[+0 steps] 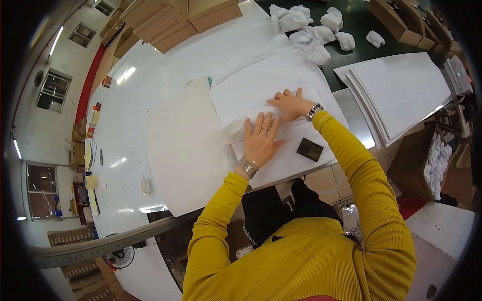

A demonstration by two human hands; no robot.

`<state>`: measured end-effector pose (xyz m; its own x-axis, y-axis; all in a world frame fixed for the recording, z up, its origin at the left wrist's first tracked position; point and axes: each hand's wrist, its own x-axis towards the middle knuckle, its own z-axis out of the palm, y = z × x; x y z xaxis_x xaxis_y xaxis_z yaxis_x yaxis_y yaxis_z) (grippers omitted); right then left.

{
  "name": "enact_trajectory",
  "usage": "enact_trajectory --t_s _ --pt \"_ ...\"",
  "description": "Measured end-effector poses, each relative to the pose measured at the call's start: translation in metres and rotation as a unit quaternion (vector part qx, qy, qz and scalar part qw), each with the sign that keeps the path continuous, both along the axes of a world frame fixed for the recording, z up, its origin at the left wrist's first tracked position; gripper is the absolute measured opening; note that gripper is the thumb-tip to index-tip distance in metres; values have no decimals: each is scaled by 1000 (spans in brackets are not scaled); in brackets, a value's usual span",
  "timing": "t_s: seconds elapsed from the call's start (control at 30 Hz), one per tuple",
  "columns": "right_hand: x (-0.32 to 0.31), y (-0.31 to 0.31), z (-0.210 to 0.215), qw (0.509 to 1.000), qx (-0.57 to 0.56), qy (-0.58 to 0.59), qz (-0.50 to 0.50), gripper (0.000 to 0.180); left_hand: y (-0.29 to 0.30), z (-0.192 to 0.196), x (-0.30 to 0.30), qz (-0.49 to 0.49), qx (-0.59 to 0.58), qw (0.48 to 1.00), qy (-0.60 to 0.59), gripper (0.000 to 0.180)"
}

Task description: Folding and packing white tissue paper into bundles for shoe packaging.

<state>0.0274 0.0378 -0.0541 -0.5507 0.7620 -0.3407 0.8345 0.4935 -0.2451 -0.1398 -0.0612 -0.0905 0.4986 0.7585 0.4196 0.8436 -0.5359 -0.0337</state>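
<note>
Both my hands press flat on a stack of white tissue paper sheets (261, 85) on the white table (135, 100). My left hand (261, 139) lies palm down on a wrapped white bundle (235, 131) at the stack's near left. My right hand (290, 104), with a wristwatch, rests flat just beyond it on the same folded paper. Neither hand grips anything; the fingers are spread. A small dark square card (310, 149) lies on the paper near my right forearm.
Several wrapped white bundles (314, 27) lie on the green surface beyond. A second stack of white sheets (401, 90) sits to the right. Brown cardboard boxes (175, 20) stand at the far edge, and a carton of wrapped items (437, 160) is on the floor right.
</note>
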Motion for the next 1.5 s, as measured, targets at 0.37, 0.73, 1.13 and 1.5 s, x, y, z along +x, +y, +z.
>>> enact_trajectory --t_s 0.37,0.73,1.13,1.5 --pt "55 -27 10 905 266 273 -190 53 110 50 1 180 -329 927 9 83" --pt "17 -154 -8 551 -395 664 -315 46 -109 28 24 -19 -654 432 -620 48" --pt "23 -201 34 942 157 263 138 88 -146 30 -1 -22 -549 243 -799 38" --pt "5 -247 19 862 371 244 246 59 -137 20 -13 15 -533 308 -788 36"
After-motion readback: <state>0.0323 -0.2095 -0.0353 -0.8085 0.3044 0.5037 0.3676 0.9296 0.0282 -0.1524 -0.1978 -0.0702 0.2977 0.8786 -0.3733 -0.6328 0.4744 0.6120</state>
